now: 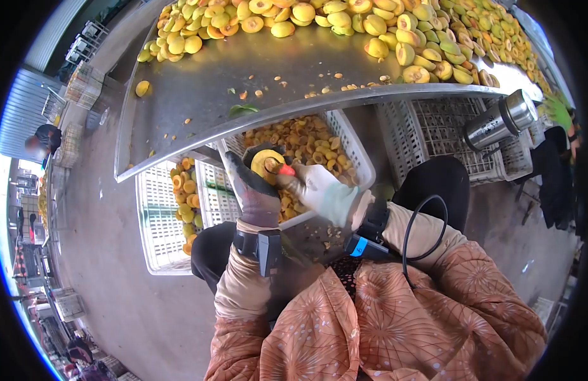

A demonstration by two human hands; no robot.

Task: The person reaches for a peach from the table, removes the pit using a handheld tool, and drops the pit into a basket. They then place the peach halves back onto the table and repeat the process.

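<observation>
My left hand, in a dark grey work glove, is curled around a round yellow halved peach, gripping it from below and behind with the cut face turned up toward the camera. My right hand, in a pale whitish glove, sits just at three o'clock of the fruit, fingers pressed together around a small tool with an orange-red tip that touches the peach's right edge; the rest of the tool is hidden in the glove, so I cannot tell its shape. Both wrists carry black strapped devices, and a black cable loops from the right one over a salmon floral-print sleeve. Directly behind the hands, at twelve o'clock, stands a white slatted plastic crate filled with pitted peach halves. At nine o'clock of the hands a second white plastic crate lies lower on the floor, with only a few yellow pieces along its right side. Above both crates runs a sloping grey metal table, its surface scattered with small pits and scraps, and at its far edge from eleven to one o'clock lies a large heap of whole and halved yellow-green peaches. At two o'clock, an upturned white crate sits under the table edge, with a stainless steel flask resting on it on its side. Another person in dark clothing is far off at nine o'clock.
</observation>
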